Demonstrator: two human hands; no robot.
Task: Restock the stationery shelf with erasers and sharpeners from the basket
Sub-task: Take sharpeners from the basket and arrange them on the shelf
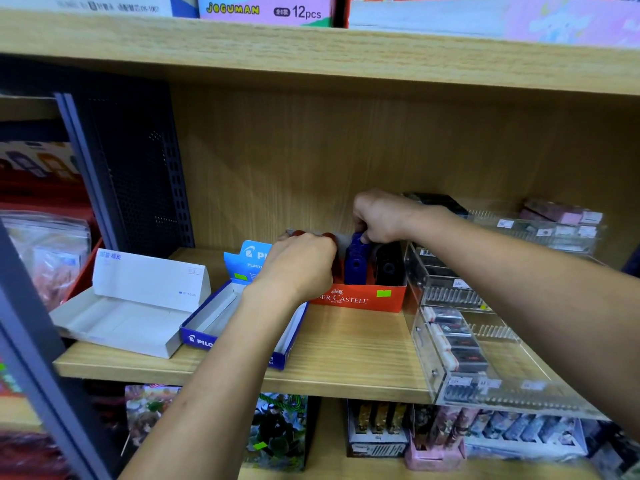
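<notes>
— On the wooden shelf (346, 344), what sits where?

— At the middle, toward the back, stands a red Faber-Castell box (360, 297), open at the top, with rows of sharpeners upright in it: blue sharpeners (355, 261) in the middle, black sharpeners (388, 266) to their right, and some red ones mostly hidden behind the left hand.

— And the hands?

— The left hand (299, 263) reaches over the left end of the red box, fingers curled down on the red sharpeners (329, 237); its grip seems closed on them, though the fingertips are hidden. The right hand (379, 218) is farther back, above the box, fingers curled and pinching the top of the blue row.

— What lies left of the box?

— A blue Pilot box (207, 327), its lid flap standing up, partly under the left forearm. Farther left, a white cardboard box (138, 306), open too.

— And on the right?

— A clear acrylic organiser (460, 327) just beside the red box, its compartments holding small packaged items too blurred to name.
</notes>
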